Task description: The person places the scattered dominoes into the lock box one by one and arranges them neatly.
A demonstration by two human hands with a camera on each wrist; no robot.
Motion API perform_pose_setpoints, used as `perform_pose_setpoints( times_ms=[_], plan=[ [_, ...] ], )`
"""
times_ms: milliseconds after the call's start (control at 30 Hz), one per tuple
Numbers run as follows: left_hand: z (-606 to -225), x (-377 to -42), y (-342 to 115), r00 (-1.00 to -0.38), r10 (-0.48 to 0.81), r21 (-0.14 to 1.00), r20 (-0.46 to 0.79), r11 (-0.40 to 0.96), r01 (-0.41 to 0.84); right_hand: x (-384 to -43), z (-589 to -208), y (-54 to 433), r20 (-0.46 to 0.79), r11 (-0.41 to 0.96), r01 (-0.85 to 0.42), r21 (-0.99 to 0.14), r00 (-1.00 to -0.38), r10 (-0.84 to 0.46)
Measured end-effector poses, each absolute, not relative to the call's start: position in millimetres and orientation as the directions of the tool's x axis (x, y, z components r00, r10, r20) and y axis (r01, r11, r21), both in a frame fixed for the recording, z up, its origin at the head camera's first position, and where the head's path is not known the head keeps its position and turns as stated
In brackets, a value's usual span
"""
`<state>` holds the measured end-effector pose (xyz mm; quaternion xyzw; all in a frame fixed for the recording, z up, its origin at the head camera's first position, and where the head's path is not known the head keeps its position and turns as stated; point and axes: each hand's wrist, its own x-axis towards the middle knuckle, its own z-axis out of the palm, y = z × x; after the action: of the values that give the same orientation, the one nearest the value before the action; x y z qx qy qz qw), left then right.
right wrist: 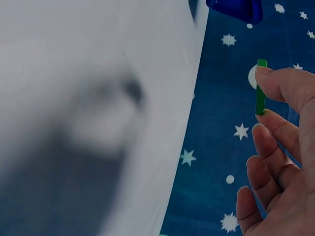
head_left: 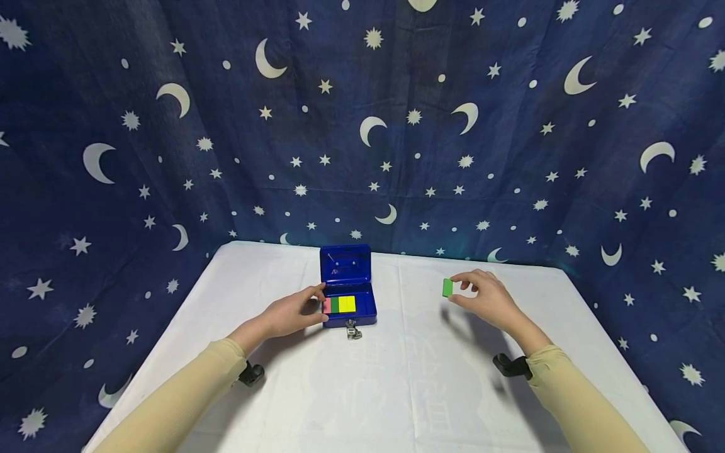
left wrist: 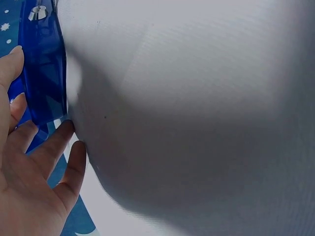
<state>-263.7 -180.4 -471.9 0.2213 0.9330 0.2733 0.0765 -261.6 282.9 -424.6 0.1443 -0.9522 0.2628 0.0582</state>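
Note:
A small blue metal cash box [head_left: 367, 307] stands on the white table with its lid [head_left: 345, 264] raised. Inside, along its left part, sit a pink block [head_left: 326, 306], a dark green block [head_left: 335, 305] and yellow blocks [head_left: 347, 304]. At the box's left side, my left hand [head_left: 290, 313] holds it, thumb near the front corner and fingers farther back. To the right of the box, my right hand [head_left: 486, 298] pinches a thin, flat green block [head_left: 447, 288] between thumb and fingertip, raised above the table. The right wrist view shows this green block [right wrist: 261, 88] edge-on, the other fingers loosely bent.
A metal latch [head_left: 353, 329] hangs at the front of the box. The white tablecloth [head_left: 396, 390] reaches back to a dark blue curtain [head_left: 362, 189] with moons and stars, which also runs along both sides. Black straps with cameras [head_left: 512, 365] sit on both wrists.

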Motion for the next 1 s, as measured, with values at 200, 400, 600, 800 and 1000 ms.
perform_pose_setpoints(
  times_ms=[200, 400, 600, 800, 1000],
  plan=[
    [-471, -264, -180, -0.892, 0.451, 0.545, -0.027, 0.755, 0.365, -265, -422, 266, 0.216, 0.808, -0.336, -0.484, -0.941, -0.261],
    [-472, -265, -181, -0.895, 0.445, 0.546, -0.036, 0.759, 0.355, -270, -421, 249, 0.228, 0.793, -0.360, -0.492, -0.932, -0.282],
    [-472, -264, -181, -0.890, 0.455, 0.543, -0.025, 0.754, 0.370, -273, -420, 231, 0.222, 0.776, -0.382, -0.501, -0.924, -0.312],
    [-470, -263, -181, -0.897, 0.440, 0.549, -0.041, 0.760, 0.348, -276, -420, 213, 0.228, 0.757, -0.408, -0.510, -0.913, -0.339],
    [-470, -264, -181, -0.895, 0.444, 0.548, -0.032, 0.757, 0.356, -280, -421, 199, 0.231, 0.755, -0.429, -0.495, -0.903, -0.362]
  ],
)
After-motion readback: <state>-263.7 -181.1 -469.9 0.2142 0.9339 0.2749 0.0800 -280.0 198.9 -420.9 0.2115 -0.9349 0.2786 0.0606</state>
